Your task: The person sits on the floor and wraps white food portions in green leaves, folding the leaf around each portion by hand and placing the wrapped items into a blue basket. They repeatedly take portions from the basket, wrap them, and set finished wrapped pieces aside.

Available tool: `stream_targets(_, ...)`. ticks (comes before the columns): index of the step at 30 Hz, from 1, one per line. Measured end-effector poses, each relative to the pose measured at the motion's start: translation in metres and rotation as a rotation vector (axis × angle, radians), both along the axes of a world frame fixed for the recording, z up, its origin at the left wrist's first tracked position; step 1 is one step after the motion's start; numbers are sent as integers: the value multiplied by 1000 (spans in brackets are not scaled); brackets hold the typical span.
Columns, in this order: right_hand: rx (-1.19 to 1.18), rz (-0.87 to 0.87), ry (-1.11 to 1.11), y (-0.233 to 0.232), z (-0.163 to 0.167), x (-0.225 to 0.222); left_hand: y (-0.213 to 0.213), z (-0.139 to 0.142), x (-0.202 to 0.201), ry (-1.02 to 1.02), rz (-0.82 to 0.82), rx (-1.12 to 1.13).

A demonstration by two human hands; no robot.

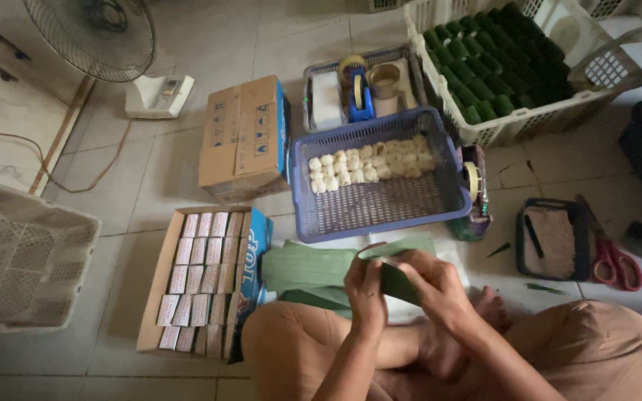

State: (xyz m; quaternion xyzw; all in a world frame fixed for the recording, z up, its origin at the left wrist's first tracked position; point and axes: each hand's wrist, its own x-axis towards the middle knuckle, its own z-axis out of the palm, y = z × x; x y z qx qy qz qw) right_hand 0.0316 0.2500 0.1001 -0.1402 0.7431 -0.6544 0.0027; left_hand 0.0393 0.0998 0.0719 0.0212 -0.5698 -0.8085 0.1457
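Head view: a strip of green leaf (397,282) is held between both hands just above the person's crossed legs, near the bottom middle of the frame. The left hand (365,291) grips its near end, fingers curled and pressed together around the leaf; the right hand (431,286) pinches the other part between thumb and fingertips, and the strip appears to be bent or folded between them, though the dim light leaves the exact fold unclear. Judged from this, the folding or rolling of a leaf wrapper is in hand, and a filling has not yet been set on it.

A stack of flat green leaves (313,266) lies on the floor just beyond the hands. Behind it a blue basket (380,204) holds pale round pieces (365,165) along its far side. Finished green wraps (495,63) are packed in a white crate (529,122) farther off. Red-handled scissors (614,260) lie to the right, a carton of small boxes (198,275) to the left.

The next move would call for a firm hold on the fold with one hand while the other is freed to reach the basket.
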Motion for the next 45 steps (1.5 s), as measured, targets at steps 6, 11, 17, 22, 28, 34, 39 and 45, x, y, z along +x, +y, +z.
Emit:
stream_targets(6, 95, -22, -111, -3, 13, -10, 5, -5, -3, -123, -5, 260)
stream_targets(11, 279, -475, 86, -23, 10, -1, 10, 11, 4, -145, -61, 150)
stream_targets(17, 154, -202, 239, -36, 12, 13, 7, 5, 11, -51, -193, 279)
stream_targets(22, -123, -27, -231, -27, 3, 4, -17, -11, 4, -170, -210, 325)
stream_targets(28, 126, -122, -55, -23, -38, 0, -24, -54, 1, -350, -76, 182)
stream_targets(34, 182, -159, -445, -8, -96, -7, -16, -119, 2, -775, -133, 257)
stream_targets(39, -110, -186, -622, 12, -141, -40, -23, -139, -37, -764, -163, -291)
stream_targets(45, -286, -281, -669, 31, -168, -88, -32, -99, -85, -330, 217, -1612)
